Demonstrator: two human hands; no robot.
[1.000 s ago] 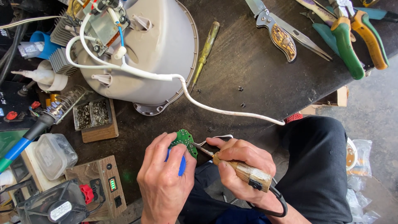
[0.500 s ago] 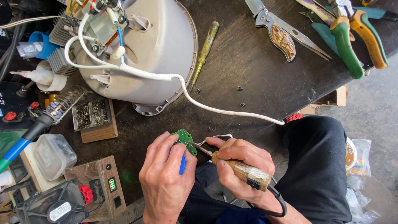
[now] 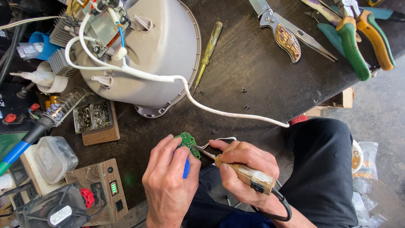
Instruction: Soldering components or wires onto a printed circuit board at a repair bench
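My left hand point(image 3: 168, 181) grips a small green circuit board point(image 3: 187, 142) at the near edge of the dark workbench point(image 3: 261, 80); a blue part shows under my fingers. My right hand point(image 3: 242, 166) holds a soldering iron with a taped wooden handle point(image 3: 249, 176), its metal tip touching the board's right edge. A black cord runs from the handle down past my wrist. A thin white wire loops from the board toward the bench.
A grey dome-shaped appliance housing point(image 3: 164, 50) with a white cable lies upside down at the back left. A yellow screwdriver point(image 3: 209, 48), a folding knife point(image 3: 282, 36) and green and orange pliers point(image 3: 358, 38) lie behind. A wooden box with a meter point(image 3: 105, 188), a small fan point(image 3: 55, 211) and a solder stand point(image 3: 63, 105) sit left.
Both hands and the board have shifted slightly; the iron tip stays at the board's edge. Nothing else has moved.
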